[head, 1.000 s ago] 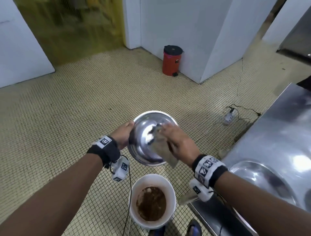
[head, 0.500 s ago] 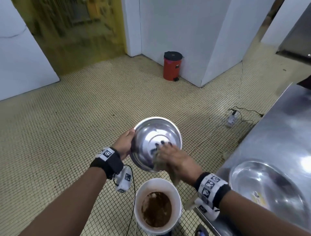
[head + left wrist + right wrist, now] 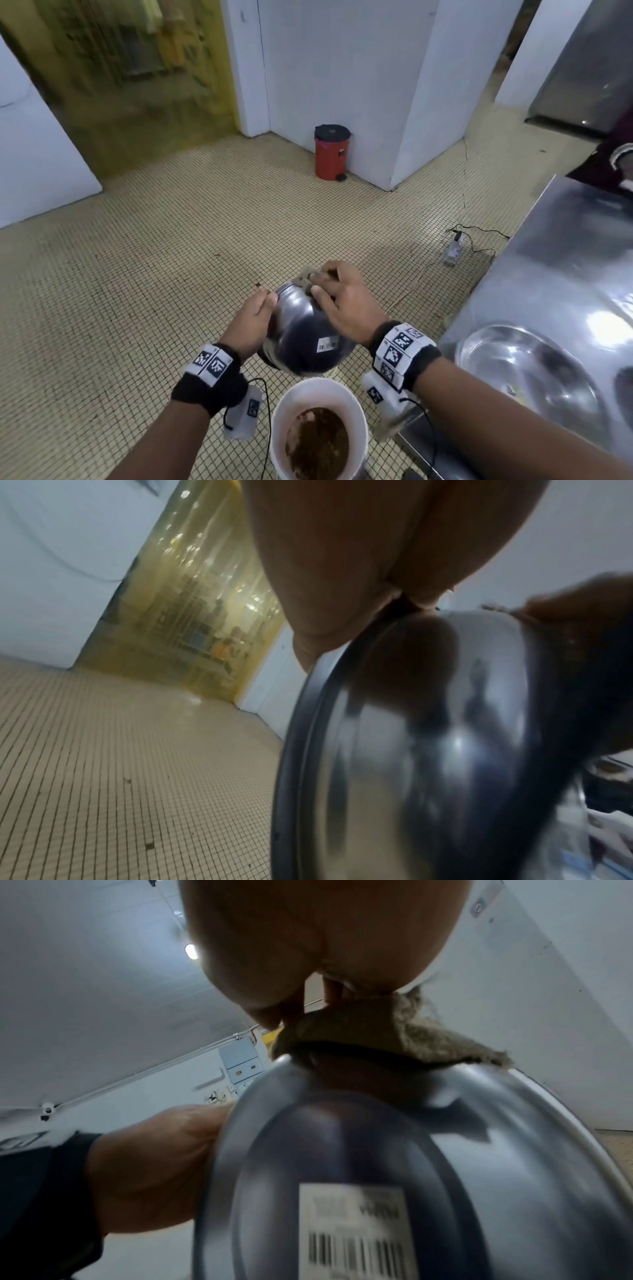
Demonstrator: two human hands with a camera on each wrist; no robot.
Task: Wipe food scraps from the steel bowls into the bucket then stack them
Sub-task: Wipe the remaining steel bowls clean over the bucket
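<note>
A steel bowl (image 3: 305,337) hangs tipped over the white bucket (image 3: 318,390), its underside with a barcode sticker (image 3: 352,1229) turned toward me. My left hand (image 3: 251,320) grips the bowl's left rim (image 3: 308,723). At the far rim my right hand (image 3: 342,301) pinches a grey-brown cloth (image 3: 394,1031) against the edge. The bowl's inside is hidden. Brown scraps (image 3: 317,442) fill the bucket's bottom. A second steel bowl (image 3: 524,373) lies on the steel counter at the right.
The steel counter (image 3: 565,257) runs along the right side. A red pedal bin (image 3: 331,152) stands by the white wall. A power strip with its cable (image 3: 454,246) lies on the tiled floor. Someone's dark sleeve (image 3: 613,161) shows at the far right.
The bowl has turned from facing me with its inside to showing its underside, and it hangs lower over the bucket. My right hand with the cloth went from the inside to the far rim.
</note>
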